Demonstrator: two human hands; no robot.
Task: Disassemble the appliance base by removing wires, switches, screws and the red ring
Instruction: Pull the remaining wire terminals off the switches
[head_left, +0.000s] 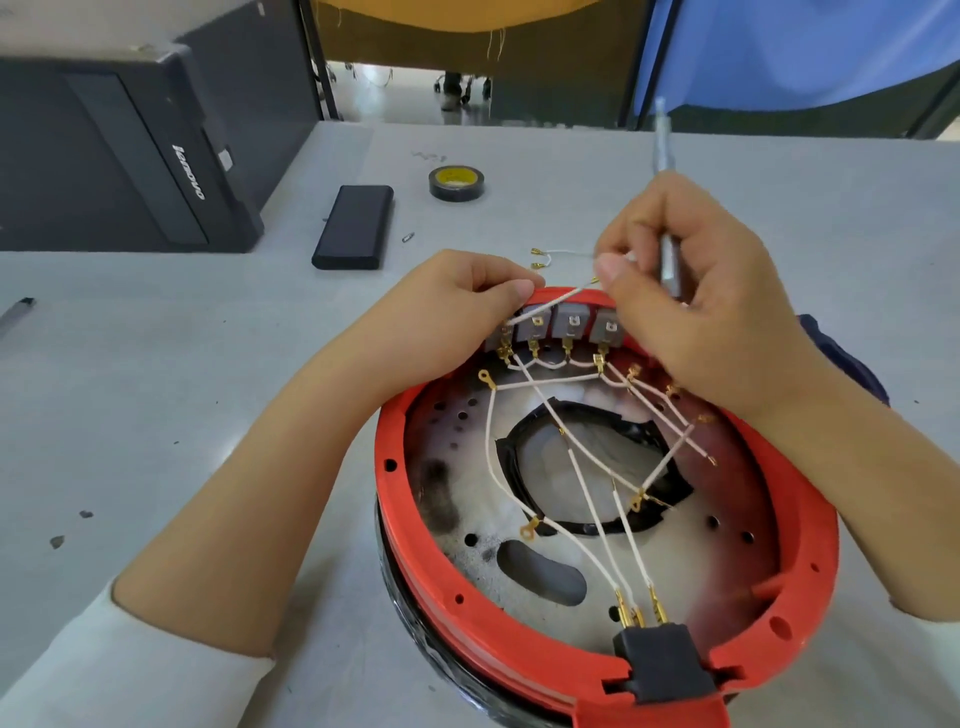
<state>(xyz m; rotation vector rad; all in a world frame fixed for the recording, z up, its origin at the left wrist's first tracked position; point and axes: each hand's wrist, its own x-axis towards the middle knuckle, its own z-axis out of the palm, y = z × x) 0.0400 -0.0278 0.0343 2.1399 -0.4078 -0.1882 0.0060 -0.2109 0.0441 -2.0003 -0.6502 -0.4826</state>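
My right hand (691, 291) pinches a white wire (550, 301) and a tool; my left hand (467, 296) grips the switches (566, 327) on the red ring (395, 467). A hard tug could snap the terminal.

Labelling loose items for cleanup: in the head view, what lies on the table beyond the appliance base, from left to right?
Pen tip → black power bank → small screw → black tape roll → detached white wire.

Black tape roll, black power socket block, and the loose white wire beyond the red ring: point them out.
Black tape roll (456, 183): head view, its yellow-cored top face.
Black power socket block (663, 663): head view, its top face.
Loose white wire (566, 252): head view, mid-length on table.
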